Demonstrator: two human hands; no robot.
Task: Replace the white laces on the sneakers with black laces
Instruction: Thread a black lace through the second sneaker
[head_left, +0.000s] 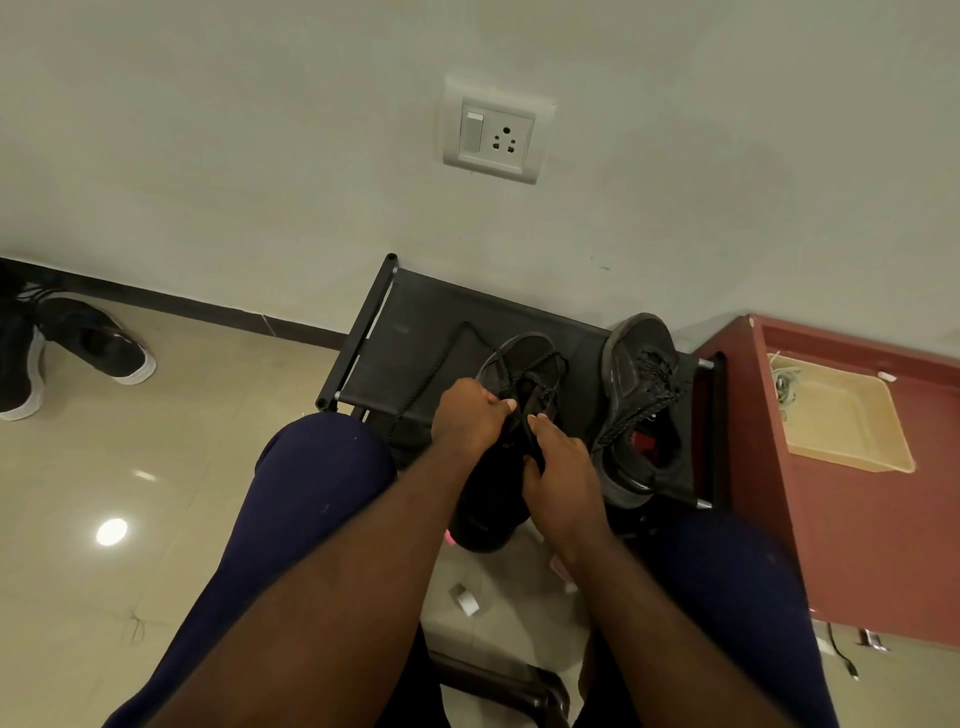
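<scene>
Noted sneaker (485, 519) at front edge of rack (415, 312); left hand (470, 415) pinching black lace (428, 379), right hand (563, 467) gripping sneaker upper. Judged likely: eyelet skipped, black-on-black hiding it.

The rack (415, 332) stands against the wall, below the socket (493, 136). The right sneaker (639, 395) sits on its right end. The middle sneaker (524, 374) is at its front edge, with a lace (431, 374) trailing left across the rack. Right of the rack stands a cabinet (831, 519) with a tray (841, 415) on top.
</scene>
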